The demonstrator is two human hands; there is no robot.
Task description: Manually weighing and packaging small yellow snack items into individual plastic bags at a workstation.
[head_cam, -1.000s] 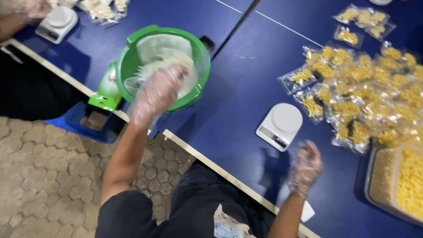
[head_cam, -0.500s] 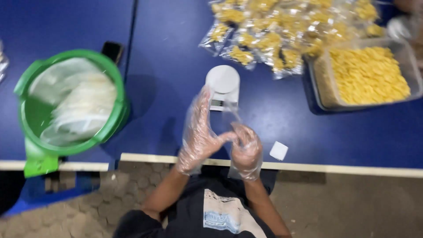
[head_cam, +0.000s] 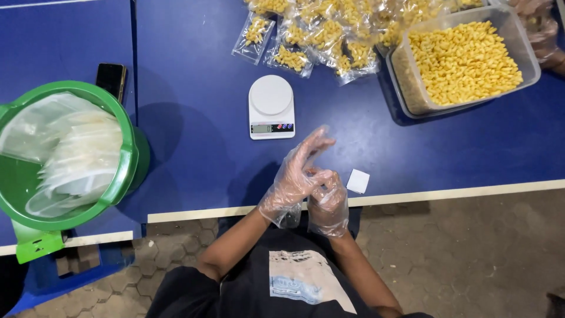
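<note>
My left hand (head_cam: 294, 176) and my right hand (head_cam: 328, 200), both in thin clear gloves, meet over the near edge of the blue table (head_cam: 194, 129). They pinch a small clear plastic bag (head_cam: 318, 141) between them; it is barely visible against the gloves. My left fingers stretch upward, and my right fingers curl against them. A white kitchen scale (head_cam: 271, 106) stands just beyond the hands. A small white square (head_cam: 358, 181) lies to the right of my right hand.
A green bucket (head_cam: 126, 159) holding empty clear bags (head_cam: 76, 159) stands at the left, with a dark phone (head_cam: 110, 78) behind it. A clear tub (head_cam: 403, 88) of yellow pieces and several filled packets (head_cam: 312, 41) lie at the back. Another person's gloved hand (head_cam: 538, 29) is at the top right.
My left hand left the green bucket and came over to my right hand at the table edge. The view swung so the scale is now straight ahead.
</note>
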